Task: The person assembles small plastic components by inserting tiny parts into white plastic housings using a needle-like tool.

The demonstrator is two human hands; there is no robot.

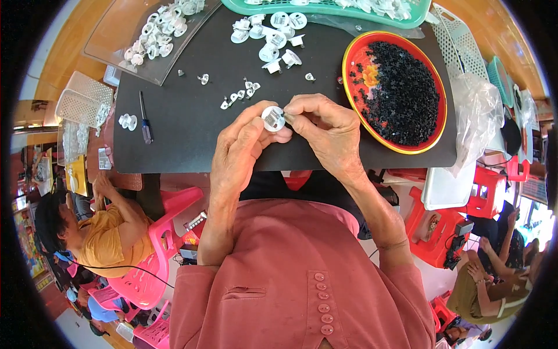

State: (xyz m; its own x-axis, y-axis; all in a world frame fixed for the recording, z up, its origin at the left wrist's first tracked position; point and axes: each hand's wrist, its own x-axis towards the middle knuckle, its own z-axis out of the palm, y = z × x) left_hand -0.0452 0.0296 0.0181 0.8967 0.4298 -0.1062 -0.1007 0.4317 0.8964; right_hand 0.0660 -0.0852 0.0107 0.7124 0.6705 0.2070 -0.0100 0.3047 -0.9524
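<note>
White disc [271, 120] gripped over the table [180, 136]

From my end, through the head camera, I see 2 bare hands meeting over the near part of the table. The left hand [241, 142] is closed on the white disc, thumb and fingers holding its edge. The right hand [328, 131] pinches a small black piece [283, 115] between thumb and fingertip at the disc's right edge; I cannot tell whether that piece is already seated.

To the right, I have a red tray [360, 63] with a yellow rim, largely covered by a pile of black pieces [407, 93]. Beyond the hands lie a few small clear pieces [237, 97], and farther off, a cluster of white parts [273, 39]. A screwdriver [144, 123] lies at left, just beside 1 white part [128, 121]. At the far side, I make out a clear tray [107, 43] and a green tray [349, 17], both holding white pieces. A clear plastic bag [478, 113] hangs off the right edge.
</note>
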